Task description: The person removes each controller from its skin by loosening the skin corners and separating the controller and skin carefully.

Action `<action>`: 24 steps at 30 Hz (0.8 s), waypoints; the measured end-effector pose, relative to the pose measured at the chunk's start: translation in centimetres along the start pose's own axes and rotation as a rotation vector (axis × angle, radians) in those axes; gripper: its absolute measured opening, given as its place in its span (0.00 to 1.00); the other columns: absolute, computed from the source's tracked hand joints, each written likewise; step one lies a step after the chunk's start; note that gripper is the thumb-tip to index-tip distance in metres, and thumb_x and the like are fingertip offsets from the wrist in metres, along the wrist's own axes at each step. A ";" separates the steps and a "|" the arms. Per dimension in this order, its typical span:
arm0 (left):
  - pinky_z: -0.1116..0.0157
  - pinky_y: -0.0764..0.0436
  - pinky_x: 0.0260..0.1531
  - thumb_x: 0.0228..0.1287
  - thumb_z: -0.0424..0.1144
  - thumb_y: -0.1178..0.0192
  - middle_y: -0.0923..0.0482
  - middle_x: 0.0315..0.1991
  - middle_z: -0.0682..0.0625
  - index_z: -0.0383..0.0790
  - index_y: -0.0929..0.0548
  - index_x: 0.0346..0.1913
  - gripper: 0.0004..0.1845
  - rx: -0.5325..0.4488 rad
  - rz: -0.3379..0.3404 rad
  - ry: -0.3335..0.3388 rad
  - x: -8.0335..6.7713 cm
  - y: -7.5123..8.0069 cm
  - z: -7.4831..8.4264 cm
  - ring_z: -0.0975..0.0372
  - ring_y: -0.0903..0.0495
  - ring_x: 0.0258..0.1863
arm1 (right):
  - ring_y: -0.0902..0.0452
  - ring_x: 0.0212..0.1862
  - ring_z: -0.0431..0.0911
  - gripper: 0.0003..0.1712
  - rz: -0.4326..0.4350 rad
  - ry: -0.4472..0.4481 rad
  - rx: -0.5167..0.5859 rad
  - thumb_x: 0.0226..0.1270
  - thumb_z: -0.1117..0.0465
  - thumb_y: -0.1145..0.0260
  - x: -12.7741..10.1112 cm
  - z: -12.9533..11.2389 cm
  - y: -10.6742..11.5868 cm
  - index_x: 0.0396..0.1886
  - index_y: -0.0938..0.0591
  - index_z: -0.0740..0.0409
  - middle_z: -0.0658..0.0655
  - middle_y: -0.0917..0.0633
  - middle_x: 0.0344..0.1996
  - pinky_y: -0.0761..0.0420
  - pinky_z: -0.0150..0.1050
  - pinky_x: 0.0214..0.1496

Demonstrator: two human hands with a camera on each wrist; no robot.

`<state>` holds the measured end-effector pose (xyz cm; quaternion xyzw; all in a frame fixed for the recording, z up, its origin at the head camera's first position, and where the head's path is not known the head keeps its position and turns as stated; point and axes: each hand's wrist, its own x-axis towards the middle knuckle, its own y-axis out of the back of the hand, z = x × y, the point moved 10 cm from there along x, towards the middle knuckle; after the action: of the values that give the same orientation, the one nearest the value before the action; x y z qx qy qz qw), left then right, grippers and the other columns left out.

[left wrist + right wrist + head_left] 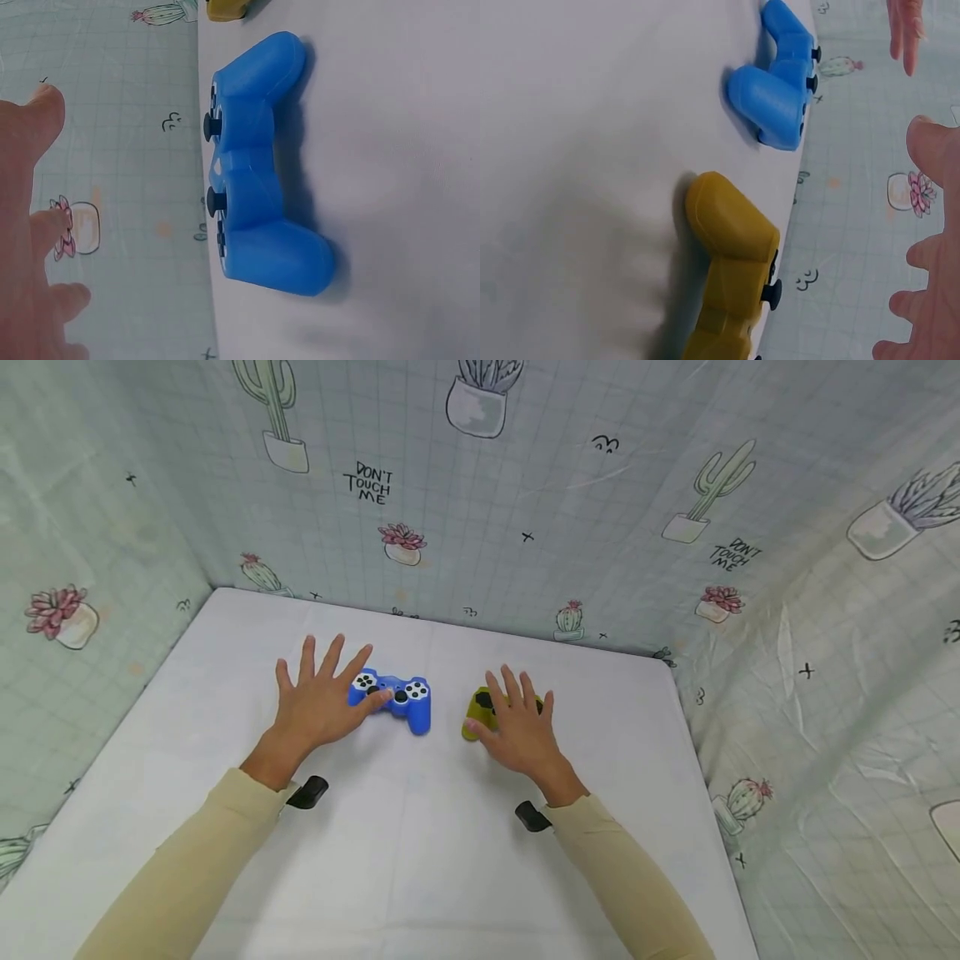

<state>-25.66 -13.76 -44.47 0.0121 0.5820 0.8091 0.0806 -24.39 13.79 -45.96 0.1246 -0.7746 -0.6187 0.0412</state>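
Head view shows the left hand (318, 703) spread over the left side of the blue controller (405, 693), its thumb crossing the controller's face, and the right hand (522, 731) spread over the yellow controller (478, 712), covering much of it. Both hands are released and grip nothing. The controllers lie side by side, apart, on the white table (420, 827), before a cactus-print cloth (465, 502). Beige sleeves (191, 860) cover the arms, and a small dark device (307, 792) sits at each wrist.

Left wrist view shows the blue controller resting on the table, with cloth visible in the gap between it and the left hand. Part of the yellow controller shows at the top edge.

Right wrist view has the yellow controller cut off at the bottom, the right hand apart from it; the blue controller lies beyond.
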 end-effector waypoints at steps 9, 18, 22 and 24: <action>0.23 0.72 0.72 0.68 0.78 0.56 0.66 0.86 0.38 0.56 0.53 0.85 0.51 0.024 -0.001 0.018 -0.2 0.4 -0.4 0.33 0.75 0.83 | 0.64 0.87 0.59 0.52 0.004 0.005 -0.016 0.74 0.25 0.50 0.4 -1.2 0.0 0.87 0.53 0.41 0.53 0.56 0.87 0.61 0.75 0.81; 0.23 0.72 0.72 0.67 0.78 0.55 0.64 0.86 0.37 0.57 0.52 0.85 0.51 0.045 0.011 0.017 -0.5 0.6 -0.5 0.33 0.74 0.83 | 0.65 0.87 0.60 0.52 -0.002 0.013 -0.034 0.74 0.26 0.50 0.5 -2.0 0.0 0.87 0.54 0.41 0.54 0.57 0.87 0.62 0.75 0.81; 0.24 0.72 0.73 0.67 0.77 0.55 0.64 0.86 0.37 0.57 0.52 0.85 0.51 0.048 0.011 0.014 -0.6 0.6 -0.4 0.33 0.74 0.83 | 0.64 0.87 0.60 0.51 -0.002 0.024 -0.054 0.75 0.25 0.52 0.5 -2.3 -0.1 0.87 0.55 0.41 0.53 0.56 0.87 0.60 0.75 0.81; 0.24 0.72 0.73 0.68 0.77 0.55 0.64 0.86 0.37 0.57 0.52 0.85 0.50 0.049 0.011 0.010 -0.7 0.6 -0.4 0.33 0.74 0.83 | 0.64 0.87 0.60 0.51 0.000 0.030 -0.059 0.75 0.25 0.52 0.4 -2.4 -0.2 0.87 0.54 0.41 0.54 0.56 0.87 0.59 0.75 0.81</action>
<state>-25.12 -14.38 -44.00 0.0132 0.6020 0.7951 0.0727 -24.25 11.34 -45.58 0.1327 -0.7552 -0.6394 0.0563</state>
